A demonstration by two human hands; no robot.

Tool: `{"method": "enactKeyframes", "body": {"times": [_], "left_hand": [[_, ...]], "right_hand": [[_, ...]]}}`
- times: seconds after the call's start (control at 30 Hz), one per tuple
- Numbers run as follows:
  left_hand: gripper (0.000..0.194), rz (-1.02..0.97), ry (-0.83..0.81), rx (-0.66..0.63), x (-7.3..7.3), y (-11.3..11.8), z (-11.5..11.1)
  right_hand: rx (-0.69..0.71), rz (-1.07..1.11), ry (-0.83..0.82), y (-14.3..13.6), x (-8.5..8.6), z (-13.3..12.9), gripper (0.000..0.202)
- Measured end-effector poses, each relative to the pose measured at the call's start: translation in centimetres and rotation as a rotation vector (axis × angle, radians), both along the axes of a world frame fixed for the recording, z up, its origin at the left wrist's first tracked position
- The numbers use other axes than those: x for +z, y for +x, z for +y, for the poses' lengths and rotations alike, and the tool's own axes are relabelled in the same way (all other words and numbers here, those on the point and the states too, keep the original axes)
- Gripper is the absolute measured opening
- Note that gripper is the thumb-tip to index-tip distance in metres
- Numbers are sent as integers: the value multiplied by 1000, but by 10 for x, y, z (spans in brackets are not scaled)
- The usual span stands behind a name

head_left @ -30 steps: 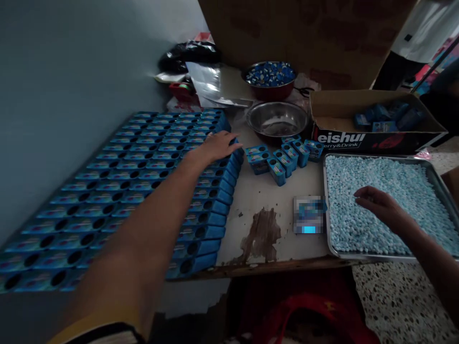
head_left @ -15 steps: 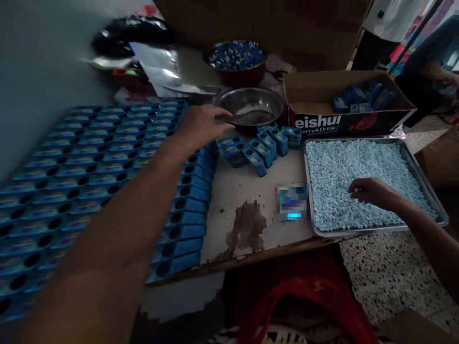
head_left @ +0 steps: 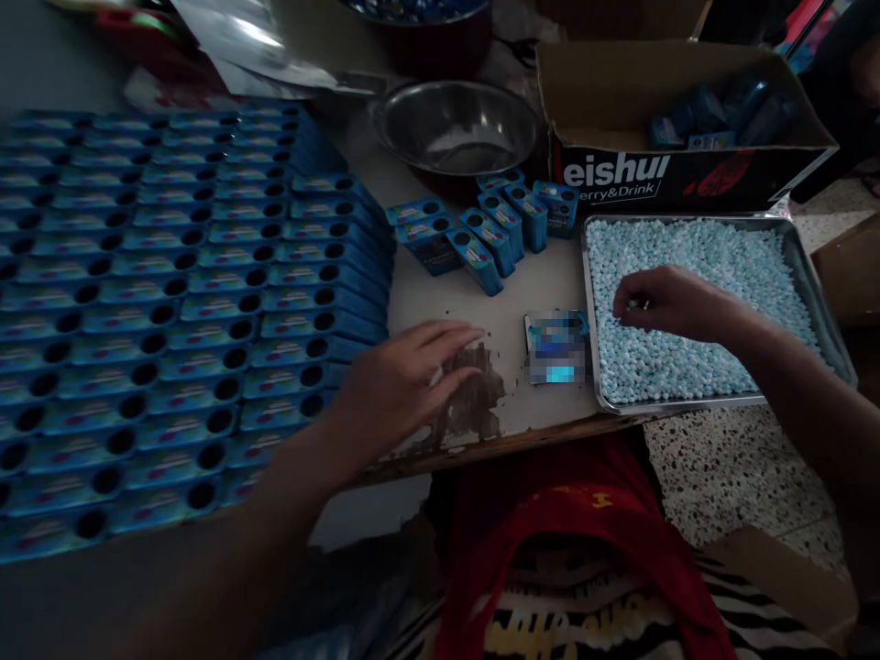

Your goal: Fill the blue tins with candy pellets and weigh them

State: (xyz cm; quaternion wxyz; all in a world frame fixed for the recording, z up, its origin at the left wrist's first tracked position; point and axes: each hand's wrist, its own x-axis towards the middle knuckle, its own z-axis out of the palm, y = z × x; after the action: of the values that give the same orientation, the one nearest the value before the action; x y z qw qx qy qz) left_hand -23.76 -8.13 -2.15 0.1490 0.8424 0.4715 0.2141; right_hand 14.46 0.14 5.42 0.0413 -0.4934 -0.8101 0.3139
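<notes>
My left hand [head_left: 405,385] hovers over the worn front part of the table, thumb and fingers apart, with nothing between them. Beside it stand close rows of small blue containers [head_left: 295,325] with round dark holes in their tops. My right hand [head_left: 670,302] is curled, fingertips together, above small pale-blue and white pellets [head_left: 687,367]. Whatever its fingers hold is too small and dark to make out. The pellets fill a shallow metal tray [head_left: 589,321]. Several loose blue containers [head_left: 474,261] stand between the rows and the tray.
A flat, blurred-out item [head_left: 555,348] lies left of the tray. Behind are a metal basin [head_left: 457,128], a red bowl [head_left: 433,41] of blue pieces and a cardboard box [head_left: 605,170] holding blue containers. The table's front edge [head_left: 536,435] runs near my red apron [head_left: 543,513].
My left hand has come back from near the basin and loose containers to the table's front. My right hand has shifted left over the pellets. The view has tilted down.
</notes>
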Motion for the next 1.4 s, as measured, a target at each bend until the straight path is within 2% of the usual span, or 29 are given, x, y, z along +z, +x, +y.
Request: {"method": "enactKeyframes", "body": {"times": [0.1,0.17,0.3,0.43,0.5,0.6,0.73,0.8,0.93,1.0,1.07,1.13,1.2,1.3,1.4], "left_hand": [[46,-76,-80,51,-30,9,-15],[50,-114,-103,107,-42,16,-15],[51,-237,-82,179,-52,28,-6],[54,-363,-105,221,-56,41,1],[60,-416,-123,248,-58,50,2],[70,-476,-173,285,-62,64,1],[72,-478,-234,320,-68,85,4],[66,-491,-224,299,-72,95,7],[39,-556,-214,174,-71,112,19],[32,-529,-148,91,-65,119,26],[33,-412,-5,2,-54,127,35],[36,-263,156,-73,-40,137,43],[36,-164,286,-122,-28,149,50],[37,-82,365,-206,-19,166,58],[37,-70,358,-237,-24,177,65]], "right_hand": [[61,-2,50,-24,8,5,13],[98,-12,92,-36,11,7,15],[162,-52,133,-55,15,7,18],[145,-64,149,-63,22,4,17],[111,-87,151,-57,25,3,17],[38,-143,161,-35,23,0,17],[-91,-174,104,7,6,-6,13],[-154,-160,82,24,-4,-10,13],[-251,-91,79,43,-22,-18,12],[-305,31,80,44,-33,-23,22],[-462,301,21,39,-48,-30,27],[-702,695,-164,28,-65,-37,28],[-888,1048,-433,16,-81,-42,30],[-1033,1410,-765,3,-98,-46,34],[-1137,1634,-925,-2,-105,-46,38]]}}
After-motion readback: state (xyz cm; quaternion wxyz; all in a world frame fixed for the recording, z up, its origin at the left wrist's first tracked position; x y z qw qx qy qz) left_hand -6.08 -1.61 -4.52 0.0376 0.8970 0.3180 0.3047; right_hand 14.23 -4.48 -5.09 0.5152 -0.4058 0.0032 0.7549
